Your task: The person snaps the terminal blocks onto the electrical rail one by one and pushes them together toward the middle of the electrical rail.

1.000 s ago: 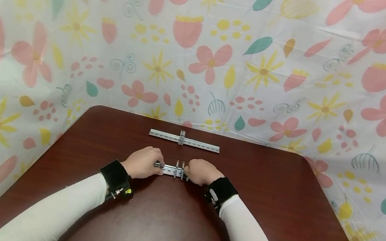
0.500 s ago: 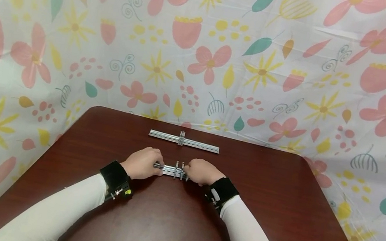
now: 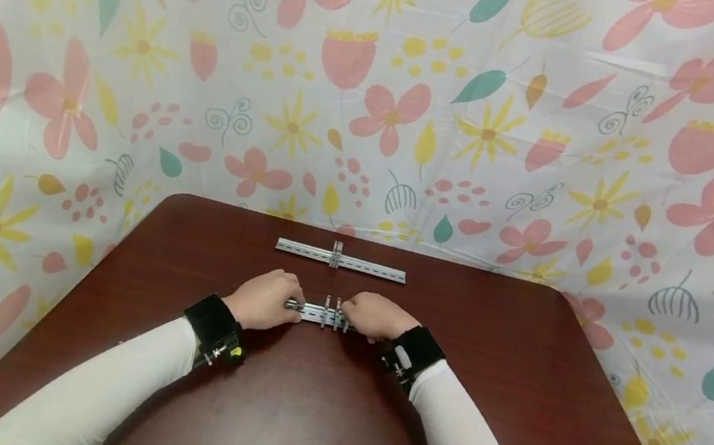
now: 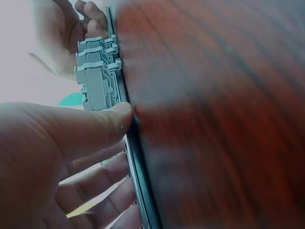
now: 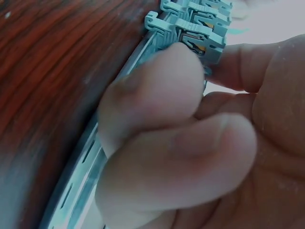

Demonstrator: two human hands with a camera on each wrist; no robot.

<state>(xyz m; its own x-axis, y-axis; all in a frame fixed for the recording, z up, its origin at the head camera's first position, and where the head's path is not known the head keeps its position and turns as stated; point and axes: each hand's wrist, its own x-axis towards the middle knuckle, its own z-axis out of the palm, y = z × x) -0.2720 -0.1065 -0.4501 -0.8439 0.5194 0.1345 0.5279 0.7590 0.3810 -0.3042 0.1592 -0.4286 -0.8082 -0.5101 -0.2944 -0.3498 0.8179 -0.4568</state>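
My left hand (image 3: 265, 301) grips the left part of a slotted metal DIN rail (image 3: 313, 313), thumb (image 4: 107, 119) along one edge and fingers at the other. Several grey terminal blocks (image 4: 95, 81) stand on the rail between the hands, with small gaps between them in the head view. My right hand (image 3: 374, 316) pinches the rightmost terminal block (image 5: 202, 40), the index fingertip on one side and the thumb (image 5: 238, 67) on the other. The right hand's fingers hide part of that block and of the rail.
Behind the hands, a second DIN rail (image 3: 371, 268) lies on the dark wooden table (image 3: 300, 414), with terminal blocks (image 3: 336, 254) clustered near its middle. A floral cloth (image 3: 379, 164) hangs just behind the table's far edge.
The right wrist has shifted slightly to the right while its fingers stay at the rightmost terminal block. The left hand and the gripped rail stay nearly in place.
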